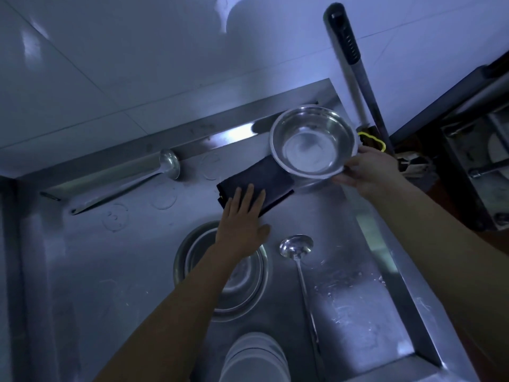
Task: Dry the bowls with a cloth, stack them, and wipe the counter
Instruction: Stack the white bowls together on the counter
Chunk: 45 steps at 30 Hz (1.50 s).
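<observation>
A folded dark cloth (264, 177) lies on the steel counter (110, 257). My left hand (242, 216) rests flat on its near end with straight fingers. My right hand (369, 169) grips the rim of a shiny steel bowl (314, 142), which is tilted and lifted over the cloth's far end. A second steel bowl (237, 288) sits on the counter under my left forearm. A white bowl stack (256, 359) stands at the near edge.
One ladle (300, 260) lies right of the second bowl, another ladle (154, 175) along the back rim at left. A dark-gripped pole (355, 73) leans on the tiled wall. A dark shelf unit (473, 166) stands at right. Water drops spot the counter's right side.
</observation>
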### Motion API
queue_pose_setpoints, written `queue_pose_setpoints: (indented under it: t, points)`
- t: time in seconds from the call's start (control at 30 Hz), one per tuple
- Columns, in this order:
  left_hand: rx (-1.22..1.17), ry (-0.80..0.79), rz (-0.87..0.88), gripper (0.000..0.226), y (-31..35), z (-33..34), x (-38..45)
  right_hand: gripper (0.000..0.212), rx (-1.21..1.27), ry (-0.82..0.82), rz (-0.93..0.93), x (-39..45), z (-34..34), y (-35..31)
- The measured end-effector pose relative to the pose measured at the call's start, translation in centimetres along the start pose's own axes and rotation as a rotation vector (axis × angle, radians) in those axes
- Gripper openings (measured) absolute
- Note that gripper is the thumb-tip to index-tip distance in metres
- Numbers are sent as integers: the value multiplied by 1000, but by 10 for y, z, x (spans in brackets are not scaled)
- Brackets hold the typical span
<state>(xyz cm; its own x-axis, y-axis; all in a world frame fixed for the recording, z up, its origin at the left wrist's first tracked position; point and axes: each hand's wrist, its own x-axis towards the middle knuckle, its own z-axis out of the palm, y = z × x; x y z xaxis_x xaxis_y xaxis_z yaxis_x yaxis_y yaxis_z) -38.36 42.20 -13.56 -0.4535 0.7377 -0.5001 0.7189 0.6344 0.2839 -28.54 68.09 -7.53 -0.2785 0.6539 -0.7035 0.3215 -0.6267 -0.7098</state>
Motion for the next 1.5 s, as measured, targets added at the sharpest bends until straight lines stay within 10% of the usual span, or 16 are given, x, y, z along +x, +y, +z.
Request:
queue_pose_setpoints:
  t: [0.33,0.53,0.73,0.93,1.13,1.3,1.5]
  points:
    - [-76,-45,92,70,-22,4,-14,24,67,65,43,6,32,25]
    - [-341,353,-32,53,-42,-18,1,59,-328,107,-230,-42,23,58]
    - [-117,151,-199,49,-38,-42,22,59,-1201,-138,-413,-76,35,106]
    - [-332,83,-131,17,-25,-66,-2,65,-970,-170,-619,-97,39,100]
    - [-183,109,-24,25,8,-88,-79,112,-1114,-569,-580,-115,3,75]
    - [-208,24,171,29,49,-98,-136,70,-1269,-648,-711,-138,-34,65]
    - [-640,-89,196,24,91,-45,-161,28,-960,-658,-392,-171,-129,77]
